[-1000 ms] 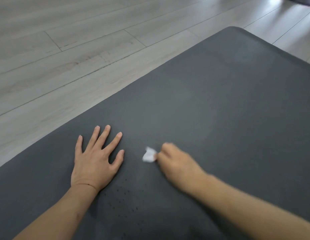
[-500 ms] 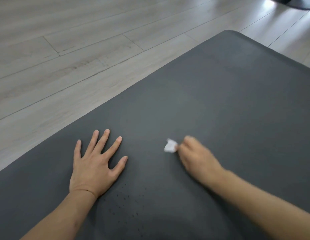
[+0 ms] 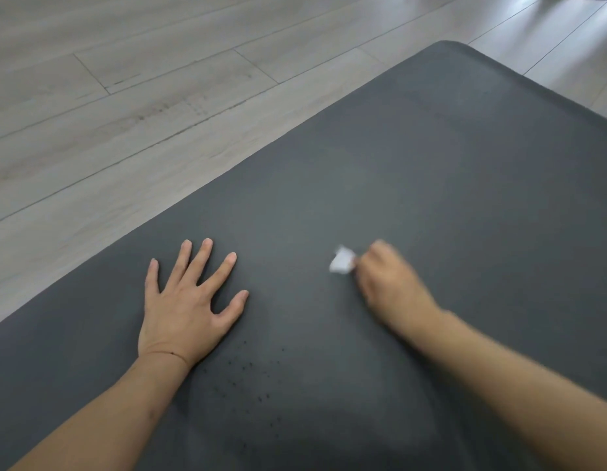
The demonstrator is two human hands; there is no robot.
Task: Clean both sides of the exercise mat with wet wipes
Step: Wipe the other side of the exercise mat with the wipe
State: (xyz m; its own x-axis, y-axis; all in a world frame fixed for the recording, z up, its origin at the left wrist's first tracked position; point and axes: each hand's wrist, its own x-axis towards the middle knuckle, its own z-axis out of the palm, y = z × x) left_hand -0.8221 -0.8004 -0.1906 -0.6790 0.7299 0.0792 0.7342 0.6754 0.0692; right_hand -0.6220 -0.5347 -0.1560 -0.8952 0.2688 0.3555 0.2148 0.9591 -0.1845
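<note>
Left hand (image 3: 186,307) lies flat, fingers spread, pinning the exercise mat (image 3: 431,185) to the floor (image 3: 125,107). Right hand (image 3: 390,283) (blurred) pinches a bunched wet wipe (image 3: 342,261) against it. Mat appears soft, pliable, light; lift by the far corner.

mat (image 3: 414,171) surface beyond both hands is bare right up to its far rounded corner, open path forward and to the right; left hand (image 3: 190,300) flat on the mat, fingers spread, blocks the lane left of the right hand (image 3: 390,283) holding the wipe (image 3: 342,261); clear gap between the two hands; bare wood floor (image 3: 125,113) past the mat's left edge
</note>
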